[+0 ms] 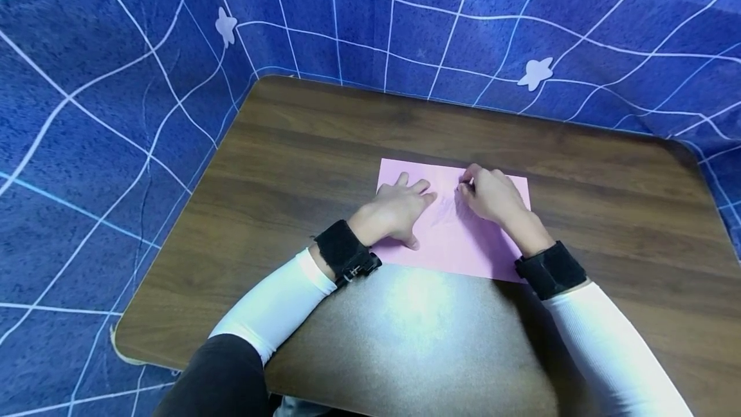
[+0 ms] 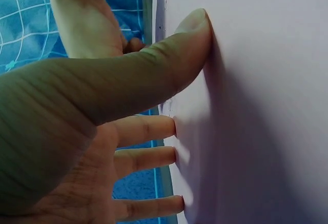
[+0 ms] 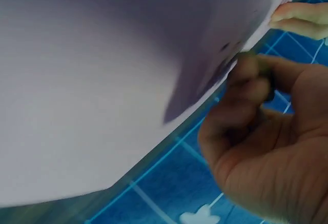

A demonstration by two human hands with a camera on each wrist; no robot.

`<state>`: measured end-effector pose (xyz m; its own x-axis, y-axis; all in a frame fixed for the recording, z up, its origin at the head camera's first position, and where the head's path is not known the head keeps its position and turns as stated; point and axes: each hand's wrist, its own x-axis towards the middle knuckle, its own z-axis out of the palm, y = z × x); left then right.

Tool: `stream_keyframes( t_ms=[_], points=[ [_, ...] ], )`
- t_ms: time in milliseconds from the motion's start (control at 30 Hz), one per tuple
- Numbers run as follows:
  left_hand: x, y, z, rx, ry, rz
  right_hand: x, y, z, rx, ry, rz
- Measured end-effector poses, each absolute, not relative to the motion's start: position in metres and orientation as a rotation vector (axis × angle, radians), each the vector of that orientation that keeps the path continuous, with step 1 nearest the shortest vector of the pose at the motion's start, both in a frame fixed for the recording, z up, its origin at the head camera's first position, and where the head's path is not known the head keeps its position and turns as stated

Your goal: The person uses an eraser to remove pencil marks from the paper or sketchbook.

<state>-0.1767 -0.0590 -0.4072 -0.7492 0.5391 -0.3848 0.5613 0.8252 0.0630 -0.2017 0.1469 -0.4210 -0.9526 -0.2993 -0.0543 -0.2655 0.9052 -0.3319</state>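
A flat rectangular sheet of pink paper [image 1: 457,237] lies on the dark brown wooden table [image 1: 324,147], a little right of the table's middle and towards its near half. The left hand [image 1: 396,211] rests palm-down on the sheet's left part, fingers straight and spread, thumb [image 2: 169,65] and fingertips [image 2: 171,126] pressing the paper flat; it grasps nothing. The right hand [image 1: 492,197] sits on the far right part of the sheet, fingers curled in, thumb and forefinger [image 3: 251,75] drawn together at the paper. From the right wrist view they seem to pinch a small dark thing against the sheet, but it is too blurred to say what it is or whether the paper itself is gripped. The two hands are near each other, not touching. Both forearms wear white sleeves [image 1: 278,304] with black wrist straps [image 1: 346,253]. Behind and around the table hangs blue cloth with a white grid [image 1: 116,82], with two pale star shapes [image 1: 535,73] on it.
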Motion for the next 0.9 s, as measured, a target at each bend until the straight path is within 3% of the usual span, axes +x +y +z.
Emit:
stream_keyframes(
  t_ms=[200, 400, 600, 900],
  points=[
    [-0.177, -0.06, -0.407, 0.82, 2.607, -0.07, -0.202, 0.131, -0.42, -0.548, 2.876, -0.489],
    [-0.177, -0.059, -0.407, 0.828, 2.624, -0.076, -0.203, 0.136, -0.42, -0.426, 2.936, -0.465],
    [-0.178, -0.058, -0.406, 0.83, 2.612, -0.073, -0.204, 0.131, -0.422, -0.544, 2.895, -0.516],
    [-0.179, -0.06, -0.406, 0.816, 2.611, -0.074, -0.203, 0.137, -0.413, -0.457, 2.851, -0.417]
  ],
)
